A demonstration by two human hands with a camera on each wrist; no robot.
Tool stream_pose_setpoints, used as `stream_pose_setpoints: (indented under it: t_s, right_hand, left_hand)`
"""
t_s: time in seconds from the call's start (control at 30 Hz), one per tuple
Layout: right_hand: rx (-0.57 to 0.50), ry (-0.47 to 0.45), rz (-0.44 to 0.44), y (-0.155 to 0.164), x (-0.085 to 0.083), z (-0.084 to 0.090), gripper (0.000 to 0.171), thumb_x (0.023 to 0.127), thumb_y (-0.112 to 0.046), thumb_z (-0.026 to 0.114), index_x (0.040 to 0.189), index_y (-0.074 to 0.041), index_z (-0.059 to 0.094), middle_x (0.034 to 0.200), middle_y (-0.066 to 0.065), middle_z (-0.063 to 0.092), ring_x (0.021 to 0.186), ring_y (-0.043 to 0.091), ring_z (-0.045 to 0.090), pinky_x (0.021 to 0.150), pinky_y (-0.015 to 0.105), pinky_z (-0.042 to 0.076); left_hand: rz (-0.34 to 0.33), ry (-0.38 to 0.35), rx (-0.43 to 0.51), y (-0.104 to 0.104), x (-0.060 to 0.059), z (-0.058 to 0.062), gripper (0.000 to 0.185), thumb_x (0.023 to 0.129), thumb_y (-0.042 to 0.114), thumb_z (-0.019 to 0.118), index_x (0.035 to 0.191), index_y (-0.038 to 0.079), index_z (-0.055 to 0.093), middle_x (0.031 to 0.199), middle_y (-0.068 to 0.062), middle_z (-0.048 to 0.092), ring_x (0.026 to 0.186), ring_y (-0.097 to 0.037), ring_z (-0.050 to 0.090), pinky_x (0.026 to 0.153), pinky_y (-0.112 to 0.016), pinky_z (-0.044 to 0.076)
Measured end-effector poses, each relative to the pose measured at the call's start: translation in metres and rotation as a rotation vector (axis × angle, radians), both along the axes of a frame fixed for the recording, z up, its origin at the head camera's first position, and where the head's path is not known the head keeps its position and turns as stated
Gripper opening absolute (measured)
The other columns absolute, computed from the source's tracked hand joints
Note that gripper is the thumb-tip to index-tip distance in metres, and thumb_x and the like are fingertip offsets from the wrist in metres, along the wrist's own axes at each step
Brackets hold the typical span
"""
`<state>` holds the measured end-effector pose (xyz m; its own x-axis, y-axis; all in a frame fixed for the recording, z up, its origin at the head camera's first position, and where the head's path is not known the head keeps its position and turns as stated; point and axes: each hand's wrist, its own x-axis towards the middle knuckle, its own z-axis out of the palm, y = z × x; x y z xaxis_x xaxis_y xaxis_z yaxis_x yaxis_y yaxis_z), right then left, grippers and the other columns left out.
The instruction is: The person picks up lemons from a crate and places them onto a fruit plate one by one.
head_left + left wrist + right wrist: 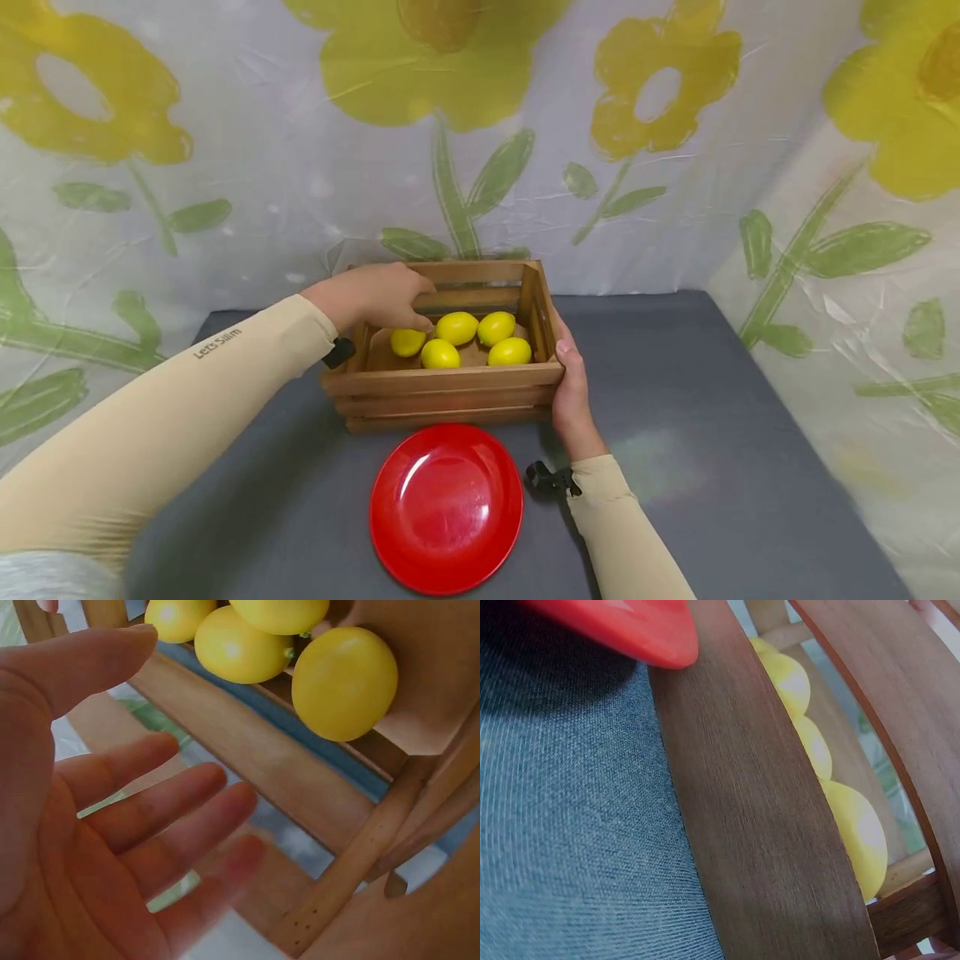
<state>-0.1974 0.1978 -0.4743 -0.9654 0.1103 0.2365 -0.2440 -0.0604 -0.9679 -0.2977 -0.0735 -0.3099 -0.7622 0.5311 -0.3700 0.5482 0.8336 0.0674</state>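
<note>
A: Where do the hands sit, and why there?

B: The right hand [572, 385] is laid against the right end of the wooden crate [450, 392], fingers curled round the near right corner; I judge it is there to hold the crate steady on the grey table [712, 433]; the left hand [375, 296] reaches in over the crate's far left corner, fingers relaxed and spread, holding nothing; the left wrist view shows the palm open with the fingers [172, 817] loose.

A: And the lemons?

B: Five lemons [457, 327] lie on the crate's floor, bunched toward the middle and right; the nearest to the left fingertips is the leftmost lemon [407, 342], just beside them; whether they touch it I cannot tell.

A: Anything by the crate?

B: A red plate [446, 507] lies flat near the table's front edge, just in front of the crate's front slats and apart from them; from the right wrist view its rim [630, 630] shows above the front slat [757, 825], with the lemons visible through the gap behind; it seems placed within easy reach of both hands.

A: The crate's own place?

B: Toward the table's back edge, about centred, standing level.
</note>
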Motion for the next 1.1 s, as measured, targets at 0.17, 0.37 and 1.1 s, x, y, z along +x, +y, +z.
stream_pose_setpoints:
  t_s: [0.17,0.37,1.1]
  right_hand:
    - [0.017,0.007,-0.003,0.001,0.001,-0.003,0.073,0.101,-0.05,0.032,0.17,-0.027,0.035,0.177,0.0,0.032,0.159,0.031,0.034,0.131,0.06,0.02]
    - [0.033,-0.007,0.001,0.002,0.0,-0.003,0.073,0.101,-0.051,0.031,0.17,-0.028,0.035,0.177,-0.001,0.031,0.16,0.03,0.033,0.131,0.061,0.021]
    - [0.018,-0.013,0.008,0.001,-0.002,-0.003,0.073,0.1,-0.053,0.034,0.169,-0.028,0.038,0.176,-0.001,0.033,0.159,0.03,0.035,0.131,0.06,0.022]
  left_hand:
    - [0.005,-0.054,-0.027,0.003,-0.007,-0.007,0.074,0.103,0.049,0.069,0.16,0.005,0.051,0.161,-0.017,0.057,0.146,-0.037,0.057,0.12,-0.056,0.047]
    - [0.044,-0.086,-0.077,0.007,-0.015,-0.011,0.073,0.103,0.049,0.067,0.16,0.006,0.051,0.161,-0.017,0.055,0.147,-0.038,0.056,0.12,-0.057,0.047]
    - [0.107,-0.15,-0.144,0.014,-0.036,-0.037,0.024,0.101,0.032,0.065,0.086,0.013,0.063,0.074,0.0,0.045,0.066,-0.016,0.045,0.067,-0.033,0.043]
